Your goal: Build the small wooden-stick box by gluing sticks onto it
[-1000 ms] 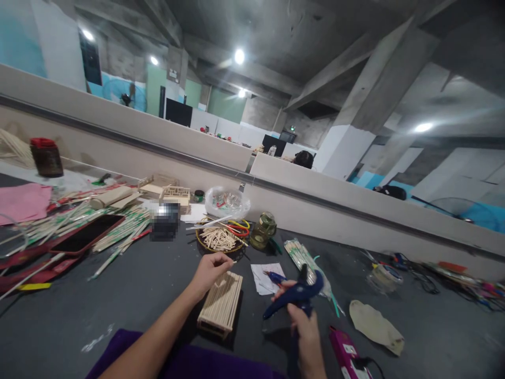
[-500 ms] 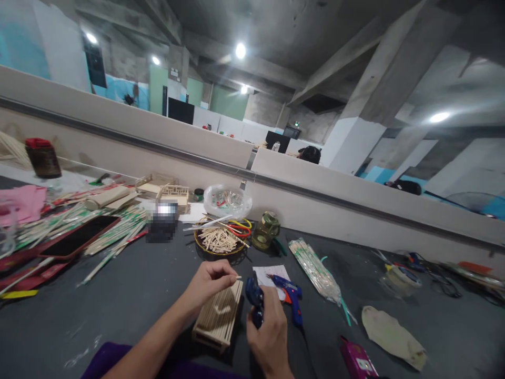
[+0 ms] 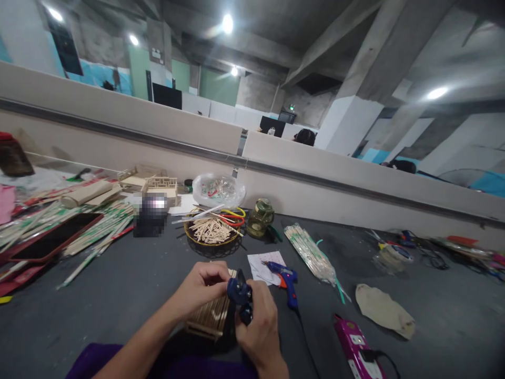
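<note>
Pinched in my left hand [image 3: 209,284] is a thin wooden stick, mostly hidden by the fingers. My right hand [image 3: 260,326] grips a dark blue hand tool [image 3: 239,292]; its exact kind is unclear. The tool's head is up against my left fingertips, where the stick's end is. Below both hands lies a small slatted frame of wooden sticks [image 3: 209,318], partly covered by my left hand. To the right, a blue glue gun [image 3: 290,284] rests partly on a white sheet of paper [image 3: 260,266].
A basket of short sticks [image 3: 187,239] stands ahead, beside a green glass jar [image 3: 260,218]. Bagged sticks [image 3: 311,252], a beige cloth-like piece [image 3: 384,310] and a pink power strip [image 3: 355,342] lie to the right. Stick bundles and a phone [image 3: 59,237] are on the left.
The tool in my right hand has come left to meet the fingertips of my left hand. The stick end that showed there is now hidden. The whole view has shifted slightly.
</note>
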